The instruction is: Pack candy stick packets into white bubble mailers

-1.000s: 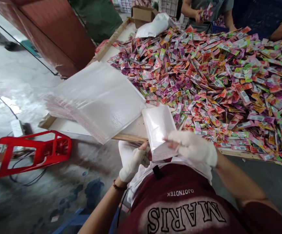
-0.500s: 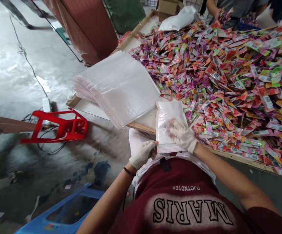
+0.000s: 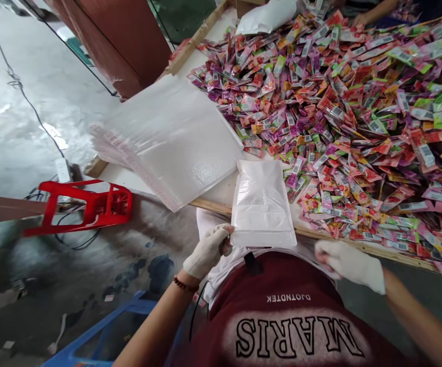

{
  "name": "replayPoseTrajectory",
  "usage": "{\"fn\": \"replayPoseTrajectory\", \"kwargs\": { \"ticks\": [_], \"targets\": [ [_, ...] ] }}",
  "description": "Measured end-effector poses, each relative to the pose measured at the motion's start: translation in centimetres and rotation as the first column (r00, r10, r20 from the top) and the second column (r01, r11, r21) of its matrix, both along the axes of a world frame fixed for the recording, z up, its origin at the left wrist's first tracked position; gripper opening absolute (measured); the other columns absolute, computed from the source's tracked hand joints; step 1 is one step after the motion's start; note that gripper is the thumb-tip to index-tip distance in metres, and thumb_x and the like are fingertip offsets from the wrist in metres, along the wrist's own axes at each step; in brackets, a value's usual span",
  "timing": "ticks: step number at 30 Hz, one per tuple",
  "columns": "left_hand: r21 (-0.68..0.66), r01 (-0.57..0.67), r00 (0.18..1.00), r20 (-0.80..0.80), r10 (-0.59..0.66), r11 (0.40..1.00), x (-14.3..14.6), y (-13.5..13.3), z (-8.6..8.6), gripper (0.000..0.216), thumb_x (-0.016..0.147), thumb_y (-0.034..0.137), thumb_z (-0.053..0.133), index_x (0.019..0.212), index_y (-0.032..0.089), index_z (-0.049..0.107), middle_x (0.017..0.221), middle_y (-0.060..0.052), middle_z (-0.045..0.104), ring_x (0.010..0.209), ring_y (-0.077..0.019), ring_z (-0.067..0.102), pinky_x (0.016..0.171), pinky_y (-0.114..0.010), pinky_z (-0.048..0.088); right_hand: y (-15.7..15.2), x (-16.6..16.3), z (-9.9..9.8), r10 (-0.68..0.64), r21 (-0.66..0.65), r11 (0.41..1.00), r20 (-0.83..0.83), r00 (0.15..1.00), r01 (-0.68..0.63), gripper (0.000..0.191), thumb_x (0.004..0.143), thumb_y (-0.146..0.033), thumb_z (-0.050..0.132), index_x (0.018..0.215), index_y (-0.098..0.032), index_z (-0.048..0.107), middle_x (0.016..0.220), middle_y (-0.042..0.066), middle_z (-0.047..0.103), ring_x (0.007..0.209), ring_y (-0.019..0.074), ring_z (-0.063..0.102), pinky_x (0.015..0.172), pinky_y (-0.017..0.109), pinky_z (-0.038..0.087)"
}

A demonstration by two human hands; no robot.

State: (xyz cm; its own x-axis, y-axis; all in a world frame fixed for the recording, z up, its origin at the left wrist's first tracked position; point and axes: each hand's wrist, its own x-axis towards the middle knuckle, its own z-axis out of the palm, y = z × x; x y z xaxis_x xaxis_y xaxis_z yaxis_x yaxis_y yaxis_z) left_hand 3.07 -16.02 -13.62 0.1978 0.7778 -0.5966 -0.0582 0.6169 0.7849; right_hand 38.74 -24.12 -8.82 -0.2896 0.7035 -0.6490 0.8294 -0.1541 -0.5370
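Your left hand (image 3: 208, 251) pinches the near left corner of the white packet (image 3: 265, 199), which extends past the tabletop (image 3: 221, 189) edge beside the sachets (image 3: 343, 132). Your right hand (image 3: 353, 265) is apart, too blurred to tell whether clenched.

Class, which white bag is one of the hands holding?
The nearest bag, its left edge held by the left hand; the stacked bags and the far bag lie unheld.
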Motion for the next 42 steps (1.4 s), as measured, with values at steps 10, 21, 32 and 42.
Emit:
{"fn": "replayPoseTrajectory", "kwargs": {
  "ticks": [10,21,32,42],
  "targets": [
    [0.585,0.806,0.53,-0.781,0.331,0.09,-3.5,2.4,-2.2,0.042,0.088,0.014,0.058,0.126,0.03,0.059,0.139,-0.009,0.06,0.137,-0.028,0.047,0.114,-0.054,0.035,3.9,-2.0,-3.8,0.305,0.741,0.531,0.285,0.909,-0.411,0.066,0.082,-0.008,0.052,0.146,-0.022,0.047,0.152,0.012,0.047,0.14,0.0292,0.043,0.112,0.054,0.036],
    [0.54,0.671,0.648,-0.761,-0.046,0.508,-0.8,4.5,2.5,0.032,0.096,0.034,0.047,0.071,0.019,0.06,0.065,-0.001,0.065,0.062,-0.0136,0.058,0.064,-0.028,0.044,8.6,-5.0,-4.5,-0.072,0.55,0.799,-0.313,0.947,0.242,0.035,0.098,-0.037,0.044,0.07,-0.02,0.055,0.072,0.003,0.06,0.072,0.0169,0.056,0.069,0.031,0.044],
    [0.298,0.693,0.39,-0.921,0.006,0.656,-0.1,7.4,2.5,0.032,0.085,0.05,0.062,0.089,0.019,0.062,0.076,-0.004,0.068,0.066,-0.019,0.061,0.06,-0.03,0.042,13.3,-7.1,-6.3,-0.496,-0.044,0.829,-0.517,0.697,0.557,0.044,0.078,-0.043,0.071,0.112,-0.02,0.055,0.091,0.004,0.069,0.076,0.0167,0.062,0.067,0.028,0.048],
    [0.407,0.913,0.399,-0.907,-0.132,-0.031,3.3,4.3,1.0,0.078,0.09,0.058,0.052,0.156,0.025,0.027,0.158,-0.013,0.038,0.148,-0.0355,0.029,0.119,-0.062,0.013,13.6,-7.4,-7.4,-0.498,-0.249,0.865,-0.533,0.684,0.437,0.051,0.07,-0.061,0.075,0.089,-0.015,0.064,0.069,0.0,0.064,0.058,0.0127,0.053,0.053,0.025,0.044]
  ]
}}
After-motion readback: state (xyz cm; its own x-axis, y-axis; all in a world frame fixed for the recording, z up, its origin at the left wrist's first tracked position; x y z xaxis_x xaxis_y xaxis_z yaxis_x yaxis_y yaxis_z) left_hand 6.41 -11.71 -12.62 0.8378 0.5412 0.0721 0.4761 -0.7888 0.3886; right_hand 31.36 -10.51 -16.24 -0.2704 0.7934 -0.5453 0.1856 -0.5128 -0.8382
